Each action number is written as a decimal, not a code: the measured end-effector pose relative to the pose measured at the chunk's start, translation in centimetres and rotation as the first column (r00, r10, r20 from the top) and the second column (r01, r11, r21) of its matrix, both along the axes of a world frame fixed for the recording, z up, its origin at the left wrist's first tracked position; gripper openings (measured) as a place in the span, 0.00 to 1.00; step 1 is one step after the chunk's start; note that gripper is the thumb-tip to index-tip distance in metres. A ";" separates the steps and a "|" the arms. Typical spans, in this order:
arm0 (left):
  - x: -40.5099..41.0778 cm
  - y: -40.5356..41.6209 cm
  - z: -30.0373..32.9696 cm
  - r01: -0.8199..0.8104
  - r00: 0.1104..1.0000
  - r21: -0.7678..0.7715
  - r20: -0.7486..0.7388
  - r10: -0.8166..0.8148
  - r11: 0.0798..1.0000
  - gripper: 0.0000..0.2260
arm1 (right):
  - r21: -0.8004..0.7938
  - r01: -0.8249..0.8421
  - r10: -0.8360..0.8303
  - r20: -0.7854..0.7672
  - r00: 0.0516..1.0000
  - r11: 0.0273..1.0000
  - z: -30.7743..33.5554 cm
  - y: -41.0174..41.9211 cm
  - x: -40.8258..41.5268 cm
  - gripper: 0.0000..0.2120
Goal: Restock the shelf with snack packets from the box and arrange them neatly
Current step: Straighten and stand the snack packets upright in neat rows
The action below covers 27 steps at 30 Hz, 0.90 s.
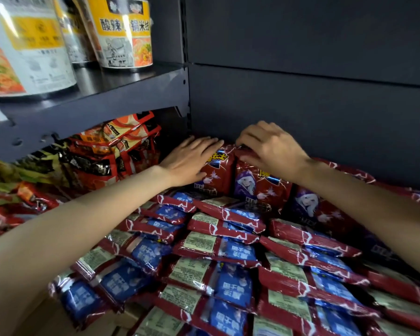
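Packets (pixel 230 248) lay face-down in overlapping rows at 6 o'clock on the shelf (pixel 301 122). Beyond, at 12 o'clock, upright packets (pixel 260 187) stood against the back panel; left hand (pixel 192 161) pressed one with straight fingers, right hand (pixel 272 146) pinched another's top edge.

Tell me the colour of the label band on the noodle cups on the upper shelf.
Yellow band on the noodle cups, seen from the head view.

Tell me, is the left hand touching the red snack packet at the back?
Touching. The head view shows the left hand lying flat with straight fingers on the upright red packet, its palm overlapping the packet's left edge with no gap.
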<state>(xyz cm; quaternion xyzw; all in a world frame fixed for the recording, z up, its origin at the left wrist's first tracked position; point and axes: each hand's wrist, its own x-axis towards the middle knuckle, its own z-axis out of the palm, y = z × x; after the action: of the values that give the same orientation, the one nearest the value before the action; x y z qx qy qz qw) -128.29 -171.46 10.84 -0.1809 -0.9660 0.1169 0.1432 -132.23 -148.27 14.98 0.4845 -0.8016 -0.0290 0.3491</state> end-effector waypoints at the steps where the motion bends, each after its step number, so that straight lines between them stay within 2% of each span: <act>1: -0.1 0.2 -0.1 0.026 1.000 -0.008 -0.009 -0.026 1.000 0.41 | 0.035 -0.012 0.014 -0.057 0.998 0.999 -0.2 1.8 0.3 0.17; 5: -0.5 0.8 -0.8 0.079 0.997 -0.075 -0.001 -0.080 0.994 0.47 | 0.325 0.146 -0.129 -0.073 0.989 0.934 -1.4 6.8 0.9 0.32; 7: -0.8 0.9 -0.9 0.066 0.998 -0.085 0.005 -0.066 0.994 0.49 | 0.393 0.217 -0.216 -0.046 0.975 0.894 -1.9 7.0 0.5 0.38; 9: -0.9 0.8 -0.9 0.071 0.997 -0.105 -0.025 -0.074 0.992 0.51 | 0.422 0.233 -0.232 -0.053 0.971 0.876 -2.3 6.1 0.0 0.42; 16: -1.2 0.0 -1.0 0.106 0.992 -0.125 -0.058 -0.114 0.986 0.52 | 0.469 0.266 -0.212 -0.165 0.963 0.842 -2.7 4.7 -1.2 0.44; 18: -1.1 0.4 -0.8 0.106 0.993 -0.078 -0.050 -0.110 0.991 0.48 | 0.471 0.229 -0.186 -0.137 0.973 0.852 -2.6 5.3 -1.4 0.44; 20: -1.1 1.2 -0.5 0.187 0.979 -0.066 -0.069 -0.192 0.980 0.41 | 0.459 0.182 -0.156 -0.093 0.983 0.870 -2.3 6.0 -1.2 0.44; 24: -2.0 3.5 -0.3 0.434 0.881 -0.281 -0.063 -0.468 0.856 0.29 | 0.370 0.082 -0.093 0.012 0.996 0.925 -1.4 9.4 -0.2 0.38; 27: -2.6 5.2 -0.6 0.439 0.868 -0.385 -0.051 -0.493 0.812 0.32 | 0.385 0.101 -0.127 0.044 0.991 0.917 -1.2 13.2 0.4 0.40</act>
<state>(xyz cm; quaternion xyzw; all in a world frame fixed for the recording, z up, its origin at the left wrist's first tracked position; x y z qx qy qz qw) -130.86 -166.24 10.24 -0.4266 -0.8402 0.2664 0.2031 -131.84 -135.06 13.80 0.4963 -0.8189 -0.1882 0.2183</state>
